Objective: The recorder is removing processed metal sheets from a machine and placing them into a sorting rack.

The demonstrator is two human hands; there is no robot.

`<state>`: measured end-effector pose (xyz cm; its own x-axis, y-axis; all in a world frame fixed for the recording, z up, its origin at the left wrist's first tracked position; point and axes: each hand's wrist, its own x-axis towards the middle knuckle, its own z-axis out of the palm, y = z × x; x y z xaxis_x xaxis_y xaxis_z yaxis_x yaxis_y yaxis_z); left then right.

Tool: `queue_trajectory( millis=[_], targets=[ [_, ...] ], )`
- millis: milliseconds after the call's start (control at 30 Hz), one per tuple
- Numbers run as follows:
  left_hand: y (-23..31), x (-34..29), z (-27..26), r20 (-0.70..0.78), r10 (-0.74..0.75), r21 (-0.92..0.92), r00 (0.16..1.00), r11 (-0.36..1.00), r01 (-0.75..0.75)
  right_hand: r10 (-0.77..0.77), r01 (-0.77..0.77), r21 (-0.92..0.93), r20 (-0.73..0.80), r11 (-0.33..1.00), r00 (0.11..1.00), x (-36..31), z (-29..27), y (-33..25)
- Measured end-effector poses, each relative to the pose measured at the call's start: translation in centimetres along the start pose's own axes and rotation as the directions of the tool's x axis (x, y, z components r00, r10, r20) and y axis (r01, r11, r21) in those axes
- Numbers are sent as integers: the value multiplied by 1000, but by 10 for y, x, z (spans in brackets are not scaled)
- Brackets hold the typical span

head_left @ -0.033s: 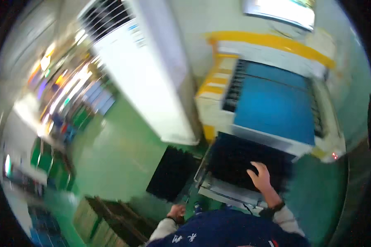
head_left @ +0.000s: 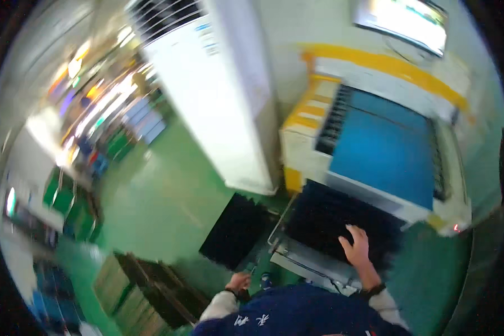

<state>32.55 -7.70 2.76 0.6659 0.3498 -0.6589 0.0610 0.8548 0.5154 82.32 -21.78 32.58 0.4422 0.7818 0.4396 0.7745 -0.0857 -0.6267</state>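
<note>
The head camera, the left one of a pair, looked downward and forward from the person's head through a wide fisheye lens. Nearest to it, at the lower edge, was the navy clothing; the left hand and the right hand came a little beyond. Farther away, it reached the tall white cabinet, appearing tilted, and the wall screen.
</note>
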Motion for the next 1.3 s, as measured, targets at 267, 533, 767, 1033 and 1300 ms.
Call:
queue_trajectory(
  millis=[267,533,767,1033,1300],
  targets=[
    [15,-30,9,-535,108,354,838,929,106,29,37,-382,164,924,986,-29,34,-37],
    [7,-40,-26,-617,154,328,771,942,74,63,33,-476,184,879,981,-31,41,-45],
    [-6,-52,-68,-613,182,296,769,955,9,128,28,-483,288,875,949,-51,48,-95],
    [43,-101,-35,-636,142,280,758,958,56,195,22,-603,292,797,936,-88,44,-70],
    [34,-73,-64,-624,138,333,769,937,102,119,-92,209,-121,974,985,-139,66,131]
  ],
)
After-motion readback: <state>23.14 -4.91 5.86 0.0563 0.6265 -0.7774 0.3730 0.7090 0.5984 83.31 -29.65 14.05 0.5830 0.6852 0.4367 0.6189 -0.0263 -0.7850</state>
